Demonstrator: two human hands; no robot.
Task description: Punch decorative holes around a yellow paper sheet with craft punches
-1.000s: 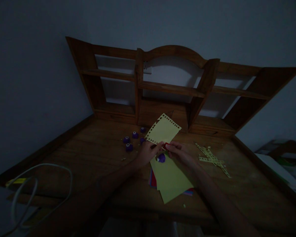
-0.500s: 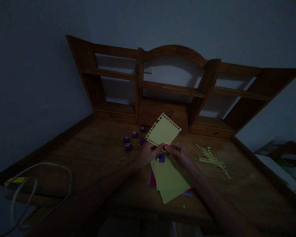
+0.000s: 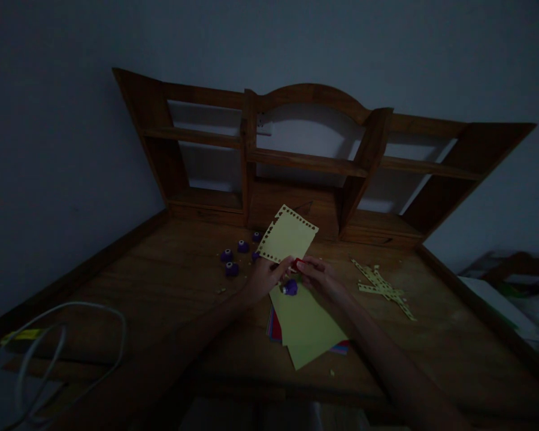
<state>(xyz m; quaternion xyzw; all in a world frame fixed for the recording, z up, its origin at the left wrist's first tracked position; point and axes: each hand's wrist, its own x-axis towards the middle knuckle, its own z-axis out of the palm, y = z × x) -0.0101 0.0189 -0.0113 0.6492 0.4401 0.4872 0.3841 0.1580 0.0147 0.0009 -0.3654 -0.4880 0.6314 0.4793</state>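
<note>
My left hand (image 3: 261,280) is closed on the lower edge of a yellow sheet of paper (image 3: 290,235), which is held up at a slant. Rows of small cut-out shapes run along the sheet's edges. My right hand (image 3: 320,275) pinches a small red craft punch (image 3: 299,264) at the sheet's lower corner, close to the left fingertips. The dim light hides its details. Just below the hands, a purple craft punch (image 3: 290,287) lies on a stack of yellow paper (image 3: 312,326), with red and blue sheets showing underneath.
Several more purple punches (image 3: 232,269) stand to the left on the wooden desk (image 3: 179,287). Punched yellow paper strips (image 3: 381,286) lie crossed at the right. A wooden shelf unit (image 3: 305,161) rises at the back. A white cable (image 3: 123,335) loops at the left front.
The view has shifted slightly. The held sheet has moved a little left and tilted with both hands. More of the red punch shows between the fingers.
</note>
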